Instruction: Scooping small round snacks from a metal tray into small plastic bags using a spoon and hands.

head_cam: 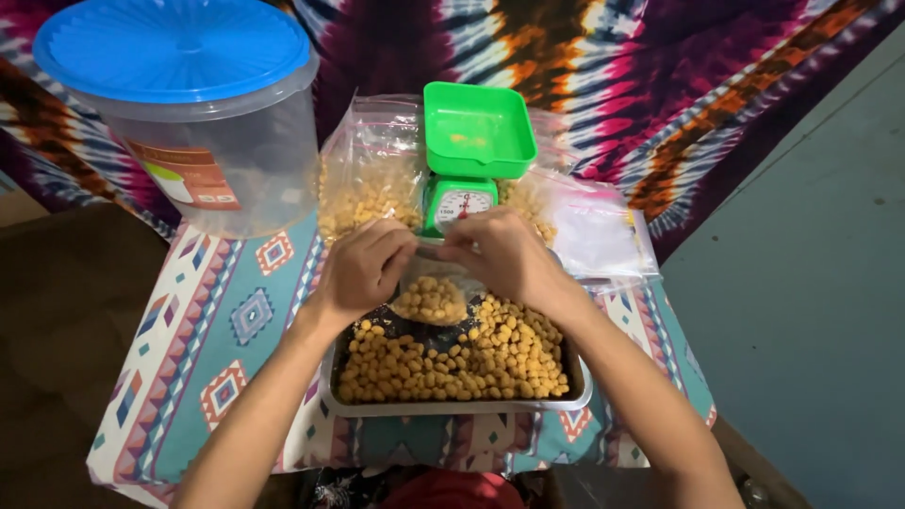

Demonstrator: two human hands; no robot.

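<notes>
- Left hand (pixel 363 269) and right hand (pixel 504 254): each pinching the top edge of a small clear bag (pixel 434 297).
- Bag holds yellow pellets, hanging just above metal tray (pixel 452 407) of same pellets on worktop (pixel 236 320).
- Green scale (pixel 468 151) behind.

The top edge of the small clear bag (pixel 432 294) is hidden under the fingers of the left hand (pixel 366 267) and the right hand (pixel 507 254), so whether it is sealed cannot be told. Behind that bag, the lower body of the green scale (pixel 459 201) is covered by the hands, and its dial is too small to read. Left of the scale, the big clear container (pixel 212 155) loses its blue lid (pixel 170 47) at the top edge. Both forearms run off the bottom edge.
</notes>
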